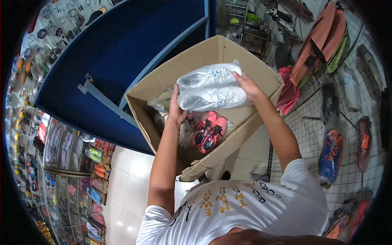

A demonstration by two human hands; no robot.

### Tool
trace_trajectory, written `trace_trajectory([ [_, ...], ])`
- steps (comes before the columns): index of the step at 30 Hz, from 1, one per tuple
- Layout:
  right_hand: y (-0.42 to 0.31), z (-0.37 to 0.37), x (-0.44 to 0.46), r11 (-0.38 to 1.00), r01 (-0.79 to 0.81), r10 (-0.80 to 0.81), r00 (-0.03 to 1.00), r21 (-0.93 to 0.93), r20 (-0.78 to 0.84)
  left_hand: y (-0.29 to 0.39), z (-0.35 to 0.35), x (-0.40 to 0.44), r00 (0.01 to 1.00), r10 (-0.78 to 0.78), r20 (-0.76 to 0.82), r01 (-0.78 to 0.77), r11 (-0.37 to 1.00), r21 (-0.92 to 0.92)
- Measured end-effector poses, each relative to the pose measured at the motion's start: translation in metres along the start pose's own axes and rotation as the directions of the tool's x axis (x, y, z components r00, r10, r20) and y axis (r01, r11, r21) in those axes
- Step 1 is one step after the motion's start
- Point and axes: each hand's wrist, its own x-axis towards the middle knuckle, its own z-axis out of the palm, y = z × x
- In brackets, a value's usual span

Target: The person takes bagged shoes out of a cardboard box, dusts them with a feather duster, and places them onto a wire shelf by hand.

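A person in a white short-sleeved T-shirt with black and gold lettering (245,200), seen from their own head camera, holds a pair of white shoes wrapped in clear plastic (212,90) over an open brown cardboard box (241,52). The left hand (176,108) is at the left end of the bundle, the right hand (248,86) at the right end, with its fingertips over the upper edge. Together they make a 2-handed grip, each hand partly closed around an end; how hard they press, I cannot tell. Below, inside the box, lie 2 pink-and-black shoes (210,132), side by side on crumpled plastic, and just beside the left hand is another clear packet (161,100). The likeliest mishap is a slip: the film looks loose and glossy, so the wrapping could slide over the shoes—or let 1 of them shift—if either hand slackened. A drop would probably land on the pink-and-black shoes. Tilting the bundle could also catch its plastic on the box's edge. Beyond the box leans a large dark blue panel on a grey metal frame (102,45); at right, bagged blue-and-orange shoes (331,155) hang on a wire grid (304,104).
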Motion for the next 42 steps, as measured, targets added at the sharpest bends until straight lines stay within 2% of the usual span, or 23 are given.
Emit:
trace_trajectory([
  [1, -0.004, -0.001, -0.005, 0.999, 0.025, -0.026, 1.000, 0.021, 0.014, -0.002, 0.007, -0.001, 0.999, 0.011, -0.034, -0.010, 1.000, 0.023],
  [3, -0.030, 0.002, -0.032, 0.992, -0.044, 0.043, 0.999, 0.119, 0.018, -0.005, 0.023, -0.010, 0.996, 0.013, -0.083, -0.007, 0.997, 0.072],
  [4, -0.042, 0.005, -0.046, 0.983, -0.079, 0.076, 0.997, 0.169, 0.022, -0.007, 0.027, -0.013, 0.998, -0.004, -0.066, 0.006, 0.999, 0.039],
  [8, -0.056, -0.007, -0.091, 0.972, 0.055, -0.098, 0.979, 0.230, 0.178, -0.016, 0.044, -0.024, 0.999, -0.021, -0.027, 0.020, 0.998, -0.051],
  [11, -0.046, -0.012, -0.116, 0.974, 0.210, -0.214, 0.976, 0.088, 0.035, -0.028, 0.051, -0.026, 1.000, -0.011, -0.012, 0.009, 0.992, -0.123],
  [14, -0.047, -0.017, -0.142, 0.989, 0.118, -0.104, 0.981, 0.084, -0.163, -0.030, 0.072, -0.033, 0.996, -0.086, 0.004, 0.086, 0.992, -0.087],
  [17, -0.035, -0.038, -0.153, 0.977, 0.113, -0.061, 0.961, 0.183, -0.270, -0.041, 0.095, -0.029, 0.995, -0.094, 0.014, 0.093, 0.995, 0.046],
  [21, -0.052, -0.063, -0.181, 0.964, 0.099, 0.040, 0.863, 0.247, -0.503, -0.063, 0.113, -0.012, 0.982, -0.174, 0.068, 0.165, 0.979, 0.116],
  [25, -0.045, -0.117, -0.226, 0.921, 0.210, -0.028, 0.875, 0.327, -0.484, -0.103, 0.156, -0.010, 0.970, -0.171, 0.174, 0.153, 0.982, 0.114],
  [28, -0.046, -0.137, -0.284, 0.943, 0.283, -0.125, 0.787, 0.174, -0.604, -0.140, 0.194, -0.019, 0.934, -0.263, 0.242, 0.252, 0.965, 0.078],
  [29, -0.032, -0.150, -0.303, 0.950, 0.306, -0.185, 0.721, 0.068, -0.668, -0.158, 0.206, -0.022, 0.917, -0.305, 0.258, 0.296, 0.952, 0.073],
  [32, -0.038, -0.150, -0.373, 0.958, 0.287, -0.164, 0.468, -0.027, -0.868, -0.218, 0.227, -0.029, 0.863, -0.402, 0.305, 0.373, 0.916, 0.151],
  [35, -0.015, -0.159, -0.431, 0.966, 0.258, -0.071, 0.332, 0.018, -0.941, -0.271, 0.237, -0.049, 0.764, -0.569, 0.303, 0.529, 0.822, 0.211],
  [37, 0.007, -0.160, -0.465, 0.954, 0.293, -0.006, 0.248, 0.069, -0.969, -0.306, 0.236, -0.061, 0.670, -0.685, 0.286, 0.634, 0.729, 0.259],
  [40, 0.036, -0.149, -0.509, 0.963, 0.238, 0.099, 0.131, 0.128, -0.986, -0.349, 0.226, -0.075, 0.531, -0.804, 0.269, 0.747, 0.594, 0.299],
  [42, 0.039, -0.138, -0.534, 0.965, 0.227, 0.111, 0.109, 0.133, -0.988, -0.380, 0.209, -0.077, 0.423, -0.873, 0.243, 0.820, 0.483, 0.308],
])
